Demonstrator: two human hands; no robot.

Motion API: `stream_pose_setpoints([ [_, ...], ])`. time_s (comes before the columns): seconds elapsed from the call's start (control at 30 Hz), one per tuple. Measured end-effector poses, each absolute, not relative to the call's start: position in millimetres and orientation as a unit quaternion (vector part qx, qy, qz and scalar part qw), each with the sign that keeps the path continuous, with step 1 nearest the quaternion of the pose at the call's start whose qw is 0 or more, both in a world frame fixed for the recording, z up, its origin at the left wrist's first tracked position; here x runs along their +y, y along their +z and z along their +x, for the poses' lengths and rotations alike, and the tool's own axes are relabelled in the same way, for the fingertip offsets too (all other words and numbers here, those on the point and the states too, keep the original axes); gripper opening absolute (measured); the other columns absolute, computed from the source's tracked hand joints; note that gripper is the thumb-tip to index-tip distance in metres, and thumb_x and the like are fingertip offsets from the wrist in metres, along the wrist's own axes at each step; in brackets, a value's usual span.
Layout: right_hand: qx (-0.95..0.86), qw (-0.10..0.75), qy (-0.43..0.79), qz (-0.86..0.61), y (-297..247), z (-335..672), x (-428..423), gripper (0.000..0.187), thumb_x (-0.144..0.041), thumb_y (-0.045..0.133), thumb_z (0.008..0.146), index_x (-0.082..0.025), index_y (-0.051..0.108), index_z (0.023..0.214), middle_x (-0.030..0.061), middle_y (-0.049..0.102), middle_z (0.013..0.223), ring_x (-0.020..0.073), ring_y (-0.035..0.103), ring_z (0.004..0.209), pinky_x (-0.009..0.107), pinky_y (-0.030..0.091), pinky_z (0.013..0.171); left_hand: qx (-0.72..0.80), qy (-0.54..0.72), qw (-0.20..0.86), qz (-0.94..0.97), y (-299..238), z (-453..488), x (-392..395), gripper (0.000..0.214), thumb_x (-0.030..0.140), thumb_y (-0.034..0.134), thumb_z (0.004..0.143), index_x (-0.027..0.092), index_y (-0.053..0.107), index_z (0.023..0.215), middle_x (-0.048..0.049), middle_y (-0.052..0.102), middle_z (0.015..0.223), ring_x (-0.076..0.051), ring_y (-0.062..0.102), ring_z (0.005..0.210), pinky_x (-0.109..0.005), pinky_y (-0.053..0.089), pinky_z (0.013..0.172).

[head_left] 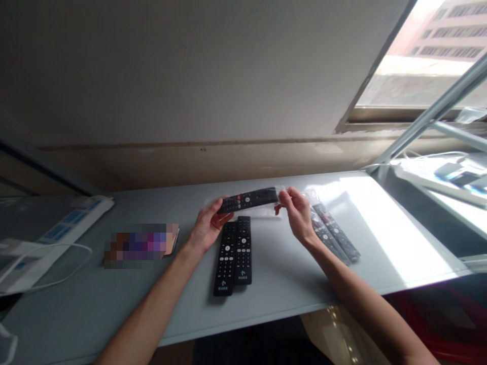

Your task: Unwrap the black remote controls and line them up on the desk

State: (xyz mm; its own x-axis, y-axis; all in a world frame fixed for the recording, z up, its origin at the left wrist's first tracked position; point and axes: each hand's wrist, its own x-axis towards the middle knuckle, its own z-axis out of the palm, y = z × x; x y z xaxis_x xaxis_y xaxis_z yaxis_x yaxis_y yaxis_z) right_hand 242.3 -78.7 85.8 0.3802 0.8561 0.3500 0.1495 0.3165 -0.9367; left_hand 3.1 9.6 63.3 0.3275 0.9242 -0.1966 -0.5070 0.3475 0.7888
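Forearms (160, 299) are cropped; fingers (216, 205) partly cover bagged remote (253, 198).

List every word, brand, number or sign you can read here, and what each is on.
No text reads with certainty.
Left unbagged remote control: pale logo and characters at its near end, too blurred.
Right unbagged remote control: likewise.
Held bagged remote control: button marks too small.
Two bagged remote controls at right: too small.
Power strip: blue patches, nothing legible.
Pixelated item: unreadable.
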Motion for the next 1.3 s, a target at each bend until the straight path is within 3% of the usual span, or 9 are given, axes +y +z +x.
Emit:
stream_pose_setpoints([
  [0.23, -0.394, 0.776, 0.29, -0.399, 95, 256, -75, 0.029, -0.049, 0.079, 0.094, -0.023, 0.074, 0.084, -0.0008, 0.066, 0.079, 0.0129, 0.061, 0.069, 0.024, 0.053, 0.055, 0.307, 0.439, 0.775, 0.337, 66, 1, 9, 0.037, 0.028, 0.096, 0.076, 0.013, 0.081, 0.106, -0.0087, 0.082, 0.107, -0.018, 0.078, 0.088, -0.026, 0.069, 0.073],
  [0.37, -0.365, 0.784, 0.359, -0.351, 100, 263, -75, 0.024, -0.048, 0.081, 0.093, -0.025, 0.077, 0.092, 0.0026, 0.079, 0.097, 0.0181, 0.076, 0.09, 0.026, 0.061, 0.067, 0.295, 0.435, 0.78, 0.34, 68, 0, 8, 0.039, 0.029, 0.097, 0.074, 0.013, 0.082, 0.107, -0.0081, 0.08, 0.105, -0.018, 0.076, 0.087, -0.025, 0.07, 0.071],
  [0.5, -0.304, 0.788, 0.425, -0.325, 99, 270, -73, 0.027, -0.048, 0.089, 0.084, -0.027, 0.078, 0.096, 0.002, 0.081, 0.108, 0.0218, 0.08, 0.097, 0.025, 0.06, 0.062, 0.31, 0.419, 0.78, 0.346, 66, 1, 8, 0.035, 0.025, 0.096, 0.075, 0.013, 0.083, 0.105, -0.0076, 0.079, 0.104, -0.017, 0.075, 0.086, -0.025, 0.07, 0.071],
  [0.63, -0.233, 0.84, 0.391, -0.294, 99, 292, -69, 0.019, -0.041, 0.087, 0.086, -0.029, 0.077, 0.097, -0.0001, 0.081, 0.113, 0.0182, 0.078, 0.106, 0.022, 0.058, 0.064, 0.334, 0.439, 0.769, 0.323, 63, 2, 11, 0.029, 0.017, 0.092, 0.075, 0.011, 0.08, 0.101, -0.007, 0.08, 0.102, -0.015, 0.075, 0.082, -0.02, 0.067, 0.068],
  [0.73, -0.176, 0.867, 0.369, -0.285, 94, 309, -66, 0.01, -0.035, 0.081, 0.091, -0.029, 0.077, 0.097, -0.0025, 0.081, 0.114, 0.0131, 0.075, 0.11, 0.02, 0.055, 0.068, 0.306, 0.498, 0.754, 0.3, 63, 2, 10, 0.034, 0.015, 0.094, 0.073, 0.016, 0.074, 0.101, -0.003, 0.08, 0.103, -0.013, 0.077, 0.087, -0.021, 0.066, 0.082],
  [0.87, -0.131, 0.858, 0.387, -0.312, 75, 307, -59, 0.011, -0.03, 0.082, 0.088, -0.027, 0.075, 0.095, -0.0031, 0.081, 0.11, 0.0139, 0.076, 0.111, 0.02, 0.054, 0.068, 0.236, 0.456, 0.769, 0.381, 73, 2, 0, 0.055, 0.014, 0.094, 0.073, 0.022, 0.061, 0.116, -0.0057, 0.078, 0.121, -0.019, 0.078, 0.108, -0.025, 0.062, 0.095],
  [1.03, -0.161, 0.813, 0.433, -0.355, 52, 276, -52, 0.025, -0.035, 0.09, 0.079, -0.026, 0.071, 0.094, -0.0001, 0.081, 0.111, 0.0211, 0.079, 0.107, 0.024, 0.056, 0.066, 0.18, 0.326, 0.737, 0.563, 89, 10, -25, 0.072, 0.024, 0.088, 0.085, 0.026, 0.042, 0.14, -0.0031, 0.074, 0.107, -0.016, 0.075, 0.068, -0.027, 0.062, 0.065],
  [1.13, -0.173, 0.8, 0.445, -0.363, 46, 264, -51, 0.029, -0.039, 0.092, 0.078, -0.026, 0.071, 0.093, 0.0017, 0.081, 0.109, 0.023, 0.08, 0.102, 0.025, 0.056, 0.064, 0.177, 0.244, 0.741, 0.6, 94, 17, -39, 0.076, 0.034, 0.075, 0.098, 0.029, 0.027, 0.157, -0.0005, 0.07, 0.096, -0.014, 0.069, 0.061, -0.027, 0.057, 0.058],
  [1.3, -0.176, 0.799, 0.447, -0.361, 47, 260, -52, 0.03, -0.039, 0.094, 0.076, -0.025, 0.072, 0.091, 0.0005, 0.081, 0.102, 0.0208, 0.081, 0.089, 0.022, 0.055, 0.057, 0.198, 0.237, 0.703, 0.641, 86, 23, -49, 0.076, 0.038, 0.065, 0.105, 0.027, 0.023, 0.166, -0.0054, 0.069, 0.103, -0.015, 0.067, 0.08, -0.028, 0.056, 0.075],
])
